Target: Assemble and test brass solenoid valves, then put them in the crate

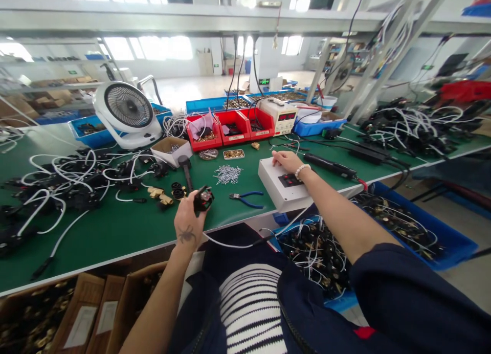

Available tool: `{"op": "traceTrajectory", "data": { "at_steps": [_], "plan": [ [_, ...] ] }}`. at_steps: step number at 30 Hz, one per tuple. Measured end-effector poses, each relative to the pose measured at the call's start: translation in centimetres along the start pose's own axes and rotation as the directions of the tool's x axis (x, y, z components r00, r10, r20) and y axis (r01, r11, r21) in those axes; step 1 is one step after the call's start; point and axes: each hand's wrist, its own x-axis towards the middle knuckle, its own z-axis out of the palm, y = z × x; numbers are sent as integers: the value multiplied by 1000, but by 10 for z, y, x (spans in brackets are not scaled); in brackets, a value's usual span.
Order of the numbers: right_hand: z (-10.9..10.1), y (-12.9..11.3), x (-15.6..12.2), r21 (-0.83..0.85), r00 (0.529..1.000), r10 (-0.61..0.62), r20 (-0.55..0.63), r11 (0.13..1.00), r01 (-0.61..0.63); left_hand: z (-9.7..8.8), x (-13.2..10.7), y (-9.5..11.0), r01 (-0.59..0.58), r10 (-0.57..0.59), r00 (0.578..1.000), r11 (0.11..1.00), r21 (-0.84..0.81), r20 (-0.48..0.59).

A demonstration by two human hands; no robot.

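My left hand is closed around a small black plastic part with a shiny, reddish inside, just above the bench's front edge. A white cable runs below the edge from near this hand to a dark connector and on toward the white box. My right hand lies on top of the white control box, its fingers loosely bent over the far left part and holding nothing visible. Black-and-red switches sit near its wrist. Between the hands lie blue-handled pliers and a pile of small metal pins.
A dark-headed hammer and brass fittings lie near my left hand. Cabled black parts cover the left side. Behind stand a fan, red bins and a power supply. A black electric screwdriver lies right.
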Motion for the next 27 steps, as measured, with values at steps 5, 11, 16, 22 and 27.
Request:
{"op": "traceTrajectory", "data": {
  "at_steps": [5,11,16,22,27],
  "plan": [
    [-1,-1,0,-4,1000,4,-1,1000,-4,-26,5,46,173,-266,927,928,-329,-265],
    [-2,-3,-1,-8,1000,-5,-1,1000,5,-44,4,110,387,-426,881,397,-832,207],
    [-2,-1,-1,-7,1000,-11,9,1000,11,-41,1,115,383,-421,875,302,-873,239],
    [0,0,0,10,1000,-16,7,1000,16,-19,33,42,473,-484,834,377,-796,266],
    [1,0,0,23,1000,-11,10,1000,11,10,38,-5,635,-510,752,391,-666,417]
  ]
}}
